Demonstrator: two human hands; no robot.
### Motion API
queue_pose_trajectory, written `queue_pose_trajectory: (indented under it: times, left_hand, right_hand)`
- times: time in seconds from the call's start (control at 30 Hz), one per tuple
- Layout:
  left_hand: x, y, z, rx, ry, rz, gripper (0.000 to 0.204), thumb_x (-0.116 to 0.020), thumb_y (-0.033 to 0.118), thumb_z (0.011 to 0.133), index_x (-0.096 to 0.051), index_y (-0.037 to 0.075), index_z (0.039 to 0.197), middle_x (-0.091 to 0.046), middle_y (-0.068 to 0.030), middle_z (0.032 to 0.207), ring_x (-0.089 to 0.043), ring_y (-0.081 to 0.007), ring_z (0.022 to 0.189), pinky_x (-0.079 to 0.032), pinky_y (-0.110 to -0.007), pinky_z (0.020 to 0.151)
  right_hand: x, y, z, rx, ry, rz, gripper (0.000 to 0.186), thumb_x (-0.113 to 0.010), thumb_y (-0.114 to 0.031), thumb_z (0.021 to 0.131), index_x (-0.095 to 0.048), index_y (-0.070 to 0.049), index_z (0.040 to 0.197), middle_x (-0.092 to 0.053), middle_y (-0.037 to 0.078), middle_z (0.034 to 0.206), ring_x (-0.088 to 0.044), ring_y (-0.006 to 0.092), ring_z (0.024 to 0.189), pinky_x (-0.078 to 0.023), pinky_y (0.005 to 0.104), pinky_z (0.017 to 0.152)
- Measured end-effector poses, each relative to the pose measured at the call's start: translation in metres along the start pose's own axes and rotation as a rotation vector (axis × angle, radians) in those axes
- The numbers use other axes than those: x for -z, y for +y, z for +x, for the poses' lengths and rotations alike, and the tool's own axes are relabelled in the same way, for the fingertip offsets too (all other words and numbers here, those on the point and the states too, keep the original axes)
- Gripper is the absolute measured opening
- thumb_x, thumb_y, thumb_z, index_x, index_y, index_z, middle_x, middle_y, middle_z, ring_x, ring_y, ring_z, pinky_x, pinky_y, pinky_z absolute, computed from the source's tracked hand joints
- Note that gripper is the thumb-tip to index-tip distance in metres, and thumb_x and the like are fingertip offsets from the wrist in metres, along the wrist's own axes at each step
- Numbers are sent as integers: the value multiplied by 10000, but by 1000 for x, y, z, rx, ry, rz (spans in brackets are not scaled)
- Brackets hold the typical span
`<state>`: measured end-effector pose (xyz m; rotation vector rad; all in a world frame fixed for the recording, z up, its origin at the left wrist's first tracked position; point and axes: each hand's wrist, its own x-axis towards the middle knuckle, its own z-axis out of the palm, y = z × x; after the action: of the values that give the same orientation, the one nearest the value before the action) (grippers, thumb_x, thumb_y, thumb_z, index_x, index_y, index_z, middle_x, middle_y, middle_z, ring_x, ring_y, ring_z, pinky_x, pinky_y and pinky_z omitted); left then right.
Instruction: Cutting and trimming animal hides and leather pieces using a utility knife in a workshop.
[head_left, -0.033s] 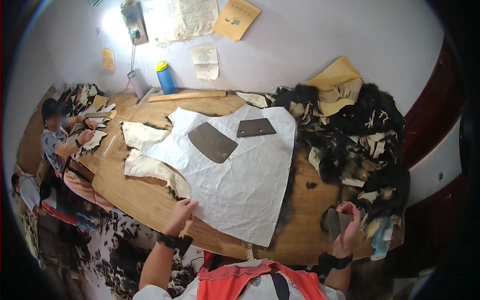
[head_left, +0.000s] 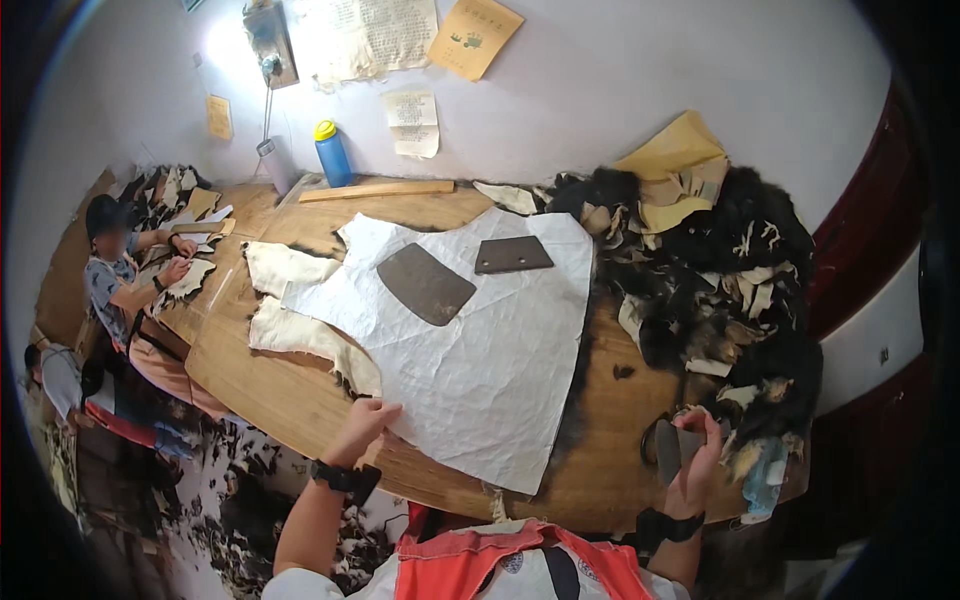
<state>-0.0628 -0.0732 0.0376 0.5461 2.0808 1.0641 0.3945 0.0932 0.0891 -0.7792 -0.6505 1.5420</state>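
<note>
A large creased white sheet (head_left: 480,380), cut in a garment-like outline, lies over a pelt whose pale skin side (head_left: 300,330) sticks out on the left. Dark fur edges show along its right side. My left hand (head_left: 360,432) pinches the sheet's lower left edge, fingers closed. On top of the sheet rest a larger dark plate (head_left: 427,285) and a smaller one (head_left: 512,255) with two holes. At the right, my right hand (head_left: 700,465) is closed around a flat dark grey piece (head_left: 670,452) with a black curved edge; its exact kind is unclear.
Black fur scraps (head_left: 740,270) heap up on the table's right side, with yellowish paper (head_left: 670,165) on top. A wooden strip (head_left: 376,191), blue bottle (head_left: 334,160) and lilac tumbler (head_left: 272,168) stand or lie by the wall. A co-worker (head_left: 120,280) works at the left.
</note>
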Motion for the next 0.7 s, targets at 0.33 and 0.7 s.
queue_pose_trajectory:
  times: [0.33,0.7]
  left_hand:
    - [-119,162,128,6,-233,-675,349,-589,321,962,-629,70,1201,-637,-78,1186,-601,-223,1079,-487,-341,906]
    - [-128,119,41,-783,-7,228,272,-664,210,930,-656,11,1115,-670,-161,1164,-593,-369,1121,-462,-386,967]
  right_hand:
    - [25,3,9,-240,-37,71,330,-487,-283,989,-568,-21,806,-572,90,843,-554,213,857,-451,330,808]
    - [29,5,26,-558,-86,217,213,-509,-215,983,-492,-85,816,-590,104,932,-588,219,865,-510,347,818]
